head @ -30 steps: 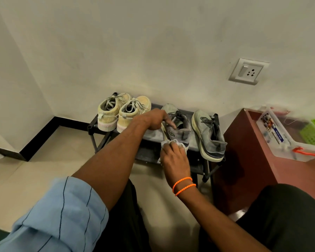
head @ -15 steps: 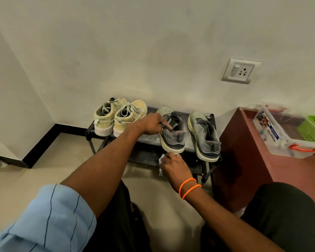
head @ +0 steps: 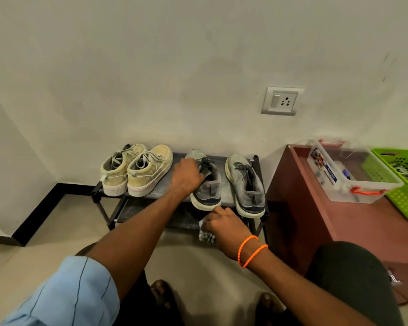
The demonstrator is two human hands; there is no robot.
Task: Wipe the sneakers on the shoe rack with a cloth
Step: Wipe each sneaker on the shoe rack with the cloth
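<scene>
Cloth under right hand fingers, below grey sneaker.

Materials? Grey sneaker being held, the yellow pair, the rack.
Grey sneaker: looks like soft knit or suede, matte, with a pale rubbery sole. Yellow pair: likely canvas or suede, matte and scuffed. Rack: black tubes, probably metal; the shelf looks dull and dusty.

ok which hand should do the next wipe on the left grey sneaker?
Probably right. The right hand grips the cloth just below the heel of the left grey sneaker. The left hand grips that sneaker's collar, steadying it on the shoe rack.
</scene>
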